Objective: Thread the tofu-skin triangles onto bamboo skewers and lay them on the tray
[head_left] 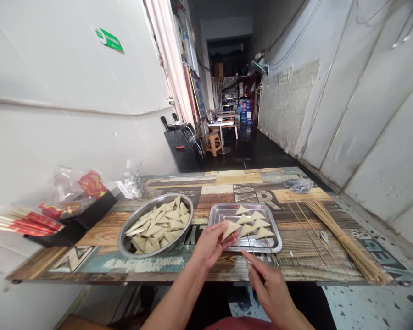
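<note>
My left hand (211,243) pinches a pale flat triangle (230,228), which looks like dried tofu, over the near left edge of a metal tray (277,236). A bamboo skewer (237,243) runs from that triangle down to my right hand (266,280), whose fingers are closed on it. How deep the skewer goes in cannot be made out. Several like triangles on skewers (260,223) lie in the tray, some sticks pointing toward me. Left of my hands, a round steel basin (123,243) holds a heap of loose triangles (160,222).
A banded bundle of skewers (346,243) lies on the table's right, with a few loose skewers (306,229) beside it. Crumpled grey plastic (298,184) rests behind them. At far left stands a black box (89,215) with red-wrapped chopsticks (30,222) and packets.
</note>
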Available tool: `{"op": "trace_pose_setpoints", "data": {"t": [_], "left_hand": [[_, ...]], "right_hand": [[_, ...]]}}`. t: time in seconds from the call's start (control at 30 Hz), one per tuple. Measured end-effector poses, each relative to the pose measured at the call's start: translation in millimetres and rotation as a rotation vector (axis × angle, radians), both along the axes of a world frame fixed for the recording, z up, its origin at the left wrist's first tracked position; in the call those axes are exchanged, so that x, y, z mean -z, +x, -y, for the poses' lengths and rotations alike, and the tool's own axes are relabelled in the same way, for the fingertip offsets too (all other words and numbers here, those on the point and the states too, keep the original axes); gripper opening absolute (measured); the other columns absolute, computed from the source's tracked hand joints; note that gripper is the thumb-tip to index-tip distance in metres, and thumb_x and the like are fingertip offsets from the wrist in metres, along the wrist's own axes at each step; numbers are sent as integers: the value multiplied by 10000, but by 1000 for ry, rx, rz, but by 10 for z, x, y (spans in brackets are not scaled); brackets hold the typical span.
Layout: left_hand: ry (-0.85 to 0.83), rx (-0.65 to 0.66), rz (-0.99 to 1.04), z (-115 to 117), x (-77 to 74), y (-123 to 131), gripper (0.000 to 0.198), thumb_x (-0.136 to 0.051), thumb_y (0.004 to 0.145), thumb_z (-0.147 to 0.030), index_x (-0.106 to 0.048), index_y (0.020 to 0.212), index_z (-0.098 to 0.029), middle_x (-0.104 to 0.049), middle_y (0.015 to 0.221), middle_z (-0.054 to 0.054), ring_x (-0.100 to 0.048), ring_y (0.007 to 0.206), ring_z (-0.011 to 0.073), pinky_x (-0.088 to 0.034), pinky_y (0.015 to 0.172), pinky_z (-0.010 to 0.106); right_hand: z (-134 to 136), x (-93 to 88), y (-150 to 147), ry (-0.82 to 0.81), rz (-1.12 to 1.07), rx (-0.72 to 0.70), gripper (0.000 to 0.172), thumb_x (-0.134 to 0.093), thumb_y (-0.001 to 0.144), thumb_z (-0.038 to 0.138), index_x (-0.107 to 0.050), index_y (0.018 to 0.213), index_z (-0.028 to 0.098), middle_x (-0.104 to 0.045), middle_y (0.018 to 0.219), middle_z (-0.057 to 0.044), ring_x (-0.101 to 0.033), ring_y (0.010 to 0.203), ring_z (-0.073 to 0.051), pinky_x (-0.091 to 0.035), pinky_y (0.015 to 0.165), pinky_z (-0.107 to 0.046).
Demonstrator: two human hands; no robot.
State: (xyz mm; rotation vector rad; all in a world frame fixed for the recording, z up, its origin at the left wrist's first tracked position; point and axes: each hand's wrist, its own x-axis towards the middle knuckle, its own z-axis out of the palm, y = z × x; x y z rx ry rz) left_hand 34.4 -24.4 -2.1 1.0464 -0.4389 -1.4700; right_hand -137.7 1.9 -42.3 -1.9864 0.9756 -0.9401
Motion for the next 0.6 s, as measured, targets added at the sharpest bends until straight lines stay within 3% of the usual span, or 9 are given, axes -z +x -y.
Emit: {"op": "trace_pose_setpoints", "data": {"t": [0.17, 0.4, 0.6], "left_hand": [[32, 47, -21, -36, 72, -139, 146, -584, 751, -206, -617, 839, -95, -678, 791, 98, -647, 715, 183, -534, 704, 331], [-4, -117, -47, 53, 57, 28, 164, -599, 735, -206, -592, 851, -90, -674, 786, 102, -651, 729, 197, -529, 690, 316], [48, -34, -28, 9, 150, -160, 195, -609, 719, -264, -609, 823, -99, -666, 781, 118, -644, 693, 192, -517, 653, 312]], "right_hand": [[83, 25, 81, 76, 39, 42, 303, -375, 876, 300, -540, 1070, 135, -536, 505, 28, -521, 468, -128, -415, 509, -219], [115, 94, 40, 78, 4, -26, 343, -373, 884, 361, -604, 1025, 150, -524, 447, 21, -508, 419, -134, -406, 442, -213], [151, 80, 50, 33, 45, 5, 394, -384, 870, 424, -642, 1016, 164, -580, 478, -23, -576, 481, -170, -441, 432, -217]]}}
